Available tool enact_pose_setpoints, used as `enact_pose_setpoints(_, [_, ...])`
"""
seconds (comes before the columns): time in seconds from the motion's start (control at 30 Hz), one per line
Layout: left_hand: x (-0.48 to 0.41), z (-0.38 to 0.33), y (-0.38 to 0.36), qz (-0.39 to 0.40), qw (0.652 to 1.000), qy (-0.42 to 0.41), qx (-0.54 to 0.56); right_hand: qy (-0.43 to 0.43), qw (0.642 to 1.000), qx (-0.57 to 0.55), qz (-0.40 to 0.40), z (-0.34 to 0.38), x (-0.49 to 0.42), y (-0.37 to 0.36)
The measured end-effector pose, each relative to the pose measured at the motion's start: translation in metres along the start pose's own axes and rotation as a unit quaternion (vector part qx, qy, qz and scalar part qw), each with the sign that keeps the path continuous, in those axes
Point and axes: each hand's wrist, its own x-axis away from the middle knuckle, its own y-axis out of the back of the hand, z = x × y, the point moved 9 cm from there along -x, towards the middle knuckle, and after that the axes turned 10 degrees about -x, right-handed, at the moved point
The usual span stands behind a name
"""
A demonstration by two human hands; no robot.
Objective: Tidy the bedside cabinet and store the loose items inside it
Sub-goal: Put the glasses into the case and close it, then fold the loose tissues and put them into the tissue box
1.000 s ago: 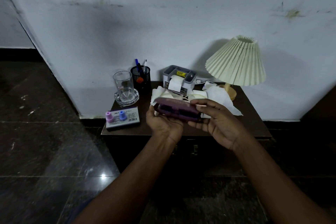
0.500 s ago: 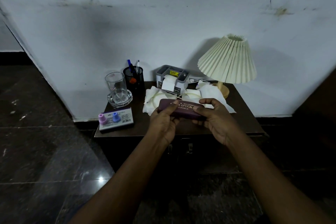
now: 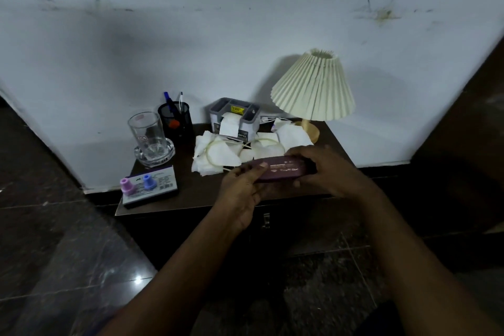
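Both hands hold a closed purple spectacle case (image 3: pixel 282 170) level, just above the front of the dark bedside cabinet (image 3: pixel 196 195). My left hand (image 3: pixel 242 185) grips its left end with the thumb on the lid, and my right hand (image 3: pixel 324 169) wraps its right end. Crumpled white tissues (image 3: pixel 215 157) with pale loops lying on them sit right behind the case. At the cabinet's left front lies a flat box (image 3: pixel 161 184) with a pink and a blue cap (image 3: pixel 128 185) standing on it.
A glass in a glass dish (image 3: pixel 148 136), a black mesh pen holder (image 3: pixel 176 120) and a grey organiser with a tissue (image 3: pixel 236 117) stand along the back. A pleated cream lamp (image 3: pixel 313 87) occupies the back right corner. Metal latches (image 3: pixel 266 219) show on the cabinet front.
The case was open and tilted in my hands; it is now shut, turned label up, and lowered slightly toward the cabinet top. The view shifted a little.
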Motion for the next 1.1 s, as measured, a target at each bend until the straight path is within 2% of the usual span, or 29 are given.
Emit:
enact_pose_setpoints(0.1, [-0.003,-0.021,0.021,-0.061,0.996,-0.048,-0.047,-0.074,0.996,0.048,-0.01,-0.049,0.012,0.034])
enact_pose_setpoints(0.23, [-0.007,-0.044,0.046,-0.106,0.992,-0.069,-0.021,-0.124,0.99,0.061,-0.024,-0.093,0.023,0.051])
enact_pose_setpoints(0.4, [-0.01,-0.055,0.068,-0.134,0.989,-0.066,0.006,-0.182,0.981,0.066,0.025,-0.112,0.021,0.031])
enact_pose_setpoints(0.57, [-0.014,-0.065,0.08,-0.148,0.986,-0.075,0.018,-0.219,0.972,0.074,0.034,-0.122,0.018,0.027])
enact_pose_setpoints(0.67, [-0.016,-0.067,0.086,-0.148,0.986,-0.074,0.024,-0.157,0.975,0.149,-0.059,-0.094,0.007,0.037])
enact_pose_setpoints(0.73, [-0.016,-0.07,0.088,-0.151,0.985,-0.075,0.03,-0.106,0.977,0.139,-0.124,-0.055,-0.005,0.029])
enact_pose_setpoints(0.8, [-0.015,-0.072,0.089,-0.156,0.984,-0.076,0.035,-0.078,0.979,0.152,-0.11,-0.017,-0.021,0.002])
enact_pose_setpoints(0.93, [-0.007,-0.078,0.099,-0.169,0.982,-0.079,0.039,-0.073,0.95,0.304,-0.017,-0.005,-0.042,-0.057])
enact_pose_setpoints(1.03, [0.004,-0.092,0.116,-0.189,0.976,-0.098,0.038,-0.079,0.934,0.346,-0.025,-0.001,-0.043,-0.055])
enact_pose_setpoints(1.1, [0.013,-0.106,0.132,-0.208,0.971,-0.115,0.035,-0.057,0.932,0.349,-0.083,0.02,-0.043,-0.048])
